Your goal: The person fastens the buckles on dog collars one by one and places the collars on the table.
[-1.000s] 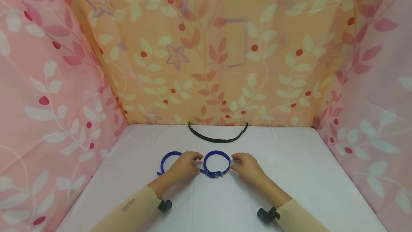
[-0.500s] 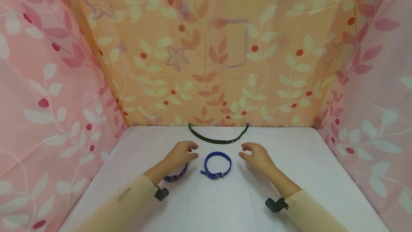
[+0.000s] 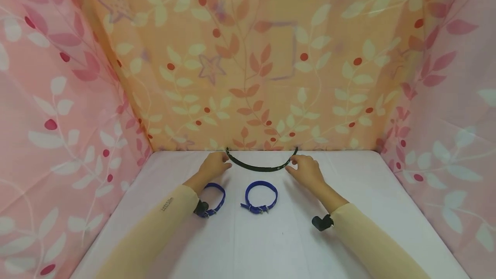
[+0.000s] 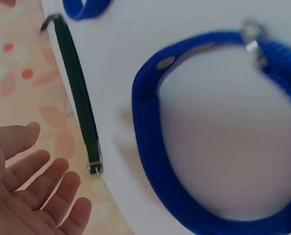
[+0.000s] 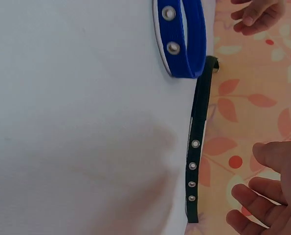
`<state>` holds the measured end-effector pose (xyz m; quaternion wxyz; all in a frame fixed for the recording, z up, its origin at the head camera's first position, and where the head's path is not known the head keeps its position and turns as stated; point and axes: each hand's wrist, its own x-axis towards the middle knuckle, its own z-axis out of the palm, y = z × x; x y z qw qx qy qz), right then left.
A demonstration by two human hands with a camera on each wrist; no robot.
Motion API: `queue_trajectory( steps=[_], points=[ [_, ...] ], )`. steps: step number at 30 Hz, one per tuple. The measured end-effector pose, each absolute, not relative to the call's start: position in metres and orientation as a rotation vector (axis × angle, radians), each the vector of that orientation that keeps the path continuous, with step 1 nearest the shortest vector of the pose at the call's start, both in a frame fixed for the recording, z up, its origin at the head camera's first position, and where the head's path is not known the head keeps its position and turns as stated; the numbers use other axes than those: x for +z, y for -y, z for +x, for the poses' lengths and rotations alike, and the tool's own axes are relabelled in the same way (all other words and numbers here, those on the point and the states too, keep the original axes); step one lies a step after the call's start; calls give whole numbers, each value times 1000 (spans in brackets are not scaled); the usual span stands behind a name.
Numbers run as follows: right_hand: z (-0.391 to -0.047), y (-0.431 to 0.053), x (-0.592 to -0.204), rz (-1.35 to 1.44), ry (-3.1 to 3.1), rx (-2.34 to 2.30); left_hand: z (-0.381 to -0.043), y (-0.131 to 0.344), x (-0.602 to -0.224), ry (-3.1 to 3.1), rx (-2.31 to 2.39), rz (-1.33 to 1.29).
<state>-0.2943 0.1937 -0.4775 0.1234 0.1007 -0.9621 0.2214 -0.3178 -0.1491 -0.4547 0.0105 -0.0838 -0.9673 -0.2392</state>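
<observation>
Left hand (image 3: 214, 165) and right hand (image 3: 308, 171) scooted forward, fingers loose, so they're now flanking the dark green buckle collar (image 3: 257, 168).

No words, brand or numbers can be made out for certain. The one piece of lettering is a short line of small dark characters (image 3: 167, 204) running along the long beige cloth sleeve (image 3: 149, 231) on the person's left arm, to the left of and nearer than the curved dark-green strap with metal eyelets (image 3: 255, 168); it is too blurred to read. Above that strap, the orange leaf-patterned cloth backdrop (image 3: 337, 25) bears faint purple star outlines (image 3: 212, 69) and a three-sided purple outline (image 3: 294, 51).
</observation>
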Motion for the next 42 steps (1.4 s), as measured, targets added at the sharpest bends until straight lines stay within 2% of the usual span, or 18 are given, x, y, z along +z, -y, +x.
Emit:
queue_trajectory(
  steps=[12, 29, 34, 42],
  points=[
    [-336, -195, -470, 104, 2824, 835, -352, 151, -455, 2971, -867, -51],
    [-367, -193, -509, -302, 2717, 1128, -376, 139, -491, 2769, -1270, 289],
    [-369, -183, -514, -345, 2763, 1069, -373, 133, -494, 2747, -1228, 366],
    [-371, -178, -520, -464, 2807, 862, -387, 127, -500, 2781, -1154, 335]
  ],
)
